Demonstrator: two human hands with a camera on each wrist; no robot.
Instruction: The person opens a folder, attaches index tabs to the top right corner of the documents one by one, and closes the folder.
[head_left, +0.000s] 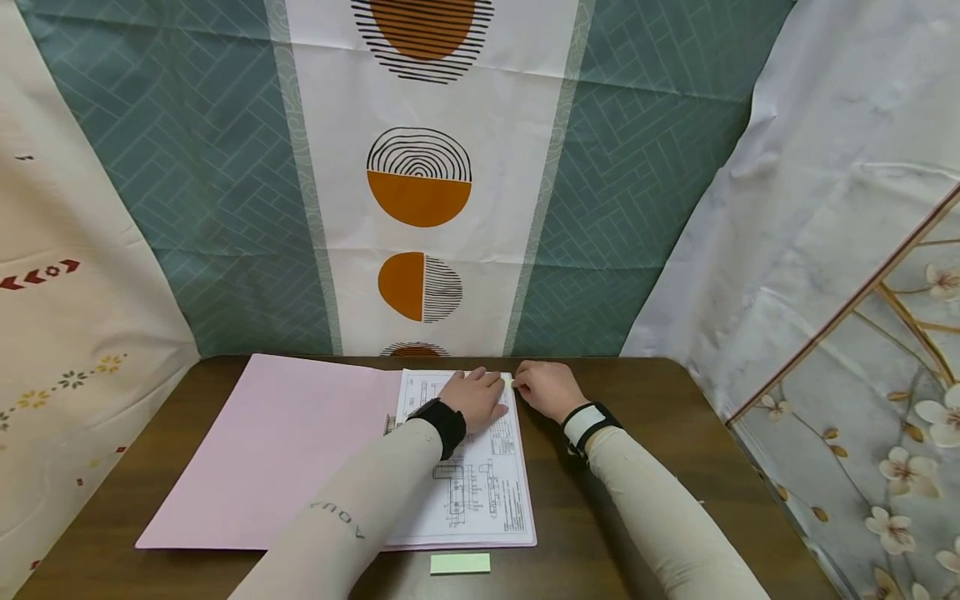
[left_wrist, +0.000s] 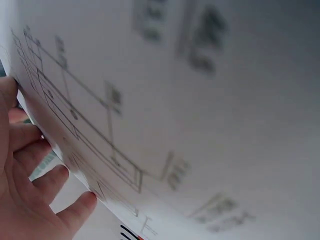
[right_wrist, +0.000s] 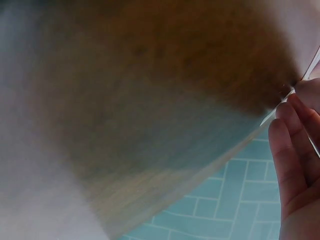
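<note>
A pink folder (head_left: pixel 300 450) lies spread on the table, with printed technical drawings (head_left: pixel 480 492) on its right half. My left hand (head_left: pixel 474 398) rests on the upper part of the top sheet, fingers spread; its fingertips touch the paper in the left wrist view. At the sheet's upper right corner, my right hand (head_left: pixel 550 389) pinches a small pale yellow-green sticky note (head_left: pixel 507 382) between thumb and fingertips. In the right wrist view, these fingers (right_wrist: pixel 281 135) meet the thumb right at the page edge.
A light green sticky-note pad (head_left: pixel 460 563) lies just below the folder, near the table's front. A metal folder clip (head_left: pixel 389 424) shows beside the sheets. The dark wooden table (head_left: pixel 592 517) backs onto a patterned curtain (head_left: pixel 450 250).
</note>
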